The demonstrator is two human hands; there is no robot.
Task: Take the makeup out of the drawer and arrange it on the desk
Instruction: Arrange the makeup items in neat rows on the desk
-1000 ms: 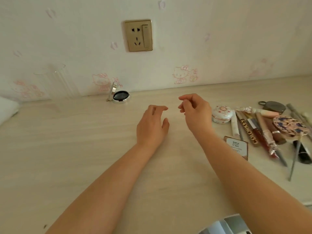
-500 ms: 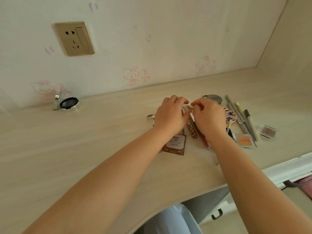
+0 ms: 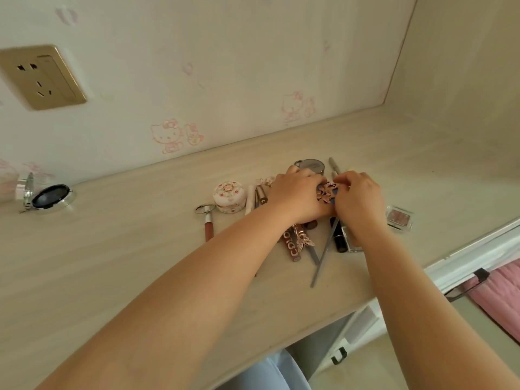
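Left hand: we find the left hand (image 3: 298, 197) over the makeup pile, fingers curled down onto the ornate compact (image 3: 326, 192); its grip is narrow and on the compact's left edge.
Right hand: the right hand (image 3: 358, 199) meets it from the right, fingers curled and pinching the same compact.
Ornate compact: dark with rose-gold figures, held between both hands just above the pile, right of centre on the worktop (image 3: 112, 263).
Makeup pile: we note a round floral case (image 3: 228, 196) left of the hands, a lip gloss with a ring cap (image 3: 207, 222) nearer and left of it, a lettered brown tube (image 3: 291, 244) and a thin grey stick (image 3: 323, 256) on the near side, and a blush pan (image 3: 399, 216) lying apart on the right.
Far side: a round grey tin (image 3: 311, 165) sits beyond the hands.
Far left: an open mirror compact (image 3: 49, 196) stands by the wall, well apart from the pile.
Wall: a gold socket plate (image 3: 42, 77) is mounted upper left.
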